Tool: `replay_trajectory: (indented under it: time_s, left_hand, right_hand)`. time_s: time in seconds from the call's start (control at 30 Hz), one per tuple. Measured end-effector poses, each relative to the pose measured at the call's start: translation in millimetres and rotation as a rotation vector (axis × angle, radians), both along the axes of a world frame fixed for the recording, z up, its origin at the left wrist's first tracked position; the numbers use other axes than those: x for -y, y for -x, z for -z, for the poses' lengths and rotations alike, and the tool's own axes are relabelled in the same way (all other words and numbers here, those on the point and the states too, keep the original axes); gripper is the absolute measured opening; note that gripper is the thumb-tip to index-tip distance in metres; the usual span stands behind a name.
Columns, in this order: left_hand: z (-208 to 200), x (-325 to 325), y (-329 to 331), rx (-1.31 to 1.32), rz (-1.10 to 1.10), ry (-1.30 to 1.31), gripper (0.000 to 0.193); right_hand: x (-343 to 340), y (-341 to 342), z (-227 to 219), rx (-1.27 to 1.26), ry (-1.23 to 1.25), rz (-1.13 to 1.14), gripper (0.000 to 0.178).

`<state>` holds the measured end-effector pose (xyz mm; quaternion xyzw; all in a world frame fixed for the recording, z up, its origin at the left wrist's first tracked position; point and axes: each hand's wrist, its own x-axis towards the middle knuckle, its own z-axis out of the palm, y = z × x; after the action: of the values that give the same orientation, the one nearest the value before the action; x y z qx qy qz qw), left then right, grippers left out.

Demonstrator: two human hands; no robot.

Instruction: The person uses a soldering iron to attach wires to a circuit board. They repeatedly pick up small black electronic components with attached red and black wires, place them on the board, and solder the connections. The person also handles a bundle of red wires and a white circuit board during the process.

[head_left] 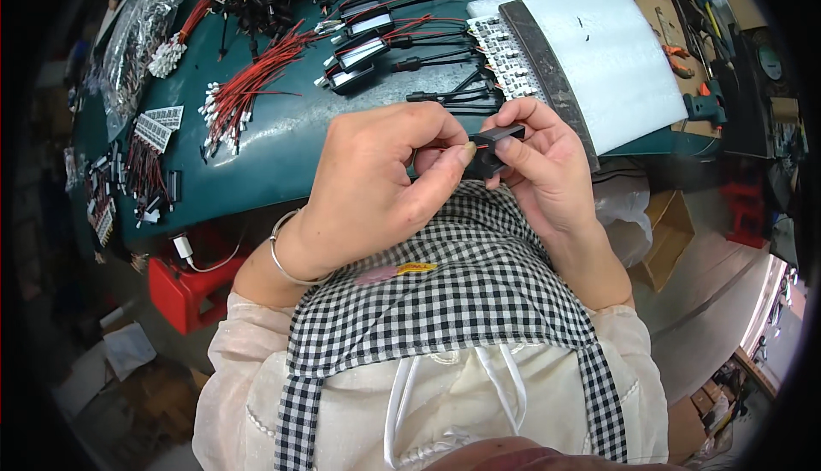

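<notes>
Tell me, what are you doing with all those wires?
A person holds a small black plastic housing between the left hand and the right hand, above a checked apron. On the green table lie bundles of red and black wires, more black housings and a white foam sheet.

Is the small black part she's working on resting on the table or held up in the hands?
Held up. The small black part is pinched between the fingertips of the left hand and right hand, above the checked apron, off the green table.

Left hand (389, 176), right hand (539, 159) pinched together, touching.
</notes>
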<state>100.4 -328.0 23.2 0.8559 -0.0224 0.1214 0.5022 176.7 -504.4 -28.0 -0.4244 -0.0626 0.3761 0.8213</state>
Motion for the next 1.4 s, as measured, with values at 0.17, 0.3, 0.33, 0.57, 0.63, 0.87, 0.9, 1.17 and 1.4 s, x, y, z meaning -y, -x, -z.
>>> replay_trajectory:
  time_s: [0.17,0.3,0.33,0.57,0.63,0.87,0.9,1.17,1.4]
  left_hand:
    - [-2,3,2,-0.025,0.024,-0.017,0.009]
    - [0,11,3,-0.005,0.042,0.106,0.027]
    - [3,14,1,0.027,0.051,0.157,0.031]
    - [19,19,-13,0.194,0.096,-0.014,0.025]
    - [19,17,-18,0.235,0.12,-0.045,0.016]
    - [14,9,-29,0.262,0.165,-0.167,0.005]
    - [12,8,-32,0.257,0.184,-0.132,0.005]
    - [-27,4,-19,0.164,0.064,0.528,0.009]
    - [-37,-27,-45,-0.292,0.25,0.69,0.009]
  right_hand:
    - [2,3,-2,0.155,0.08,0.029,0.023]
    - [-1,8,-12,0.368,0.072,0.157,0.028]
    - [-2,7,-11,0.421,0.05,0.175,0.029]
    - [-6,4,-8,0.508,0.04,0.16,0.034]
    - [-7,3,-10,0.454,0.039,0.147,0.035]
    - [-6,4,-12,0.622,0.433,0.134,0.036]
    - [-10,7,-6,0.782,0.475,0.184,0.039]
    - [61,-44,-37,1.033,0.589,0.403,0.036]
    - [221,-169,44,0.505,1.072,1.154,0.046]
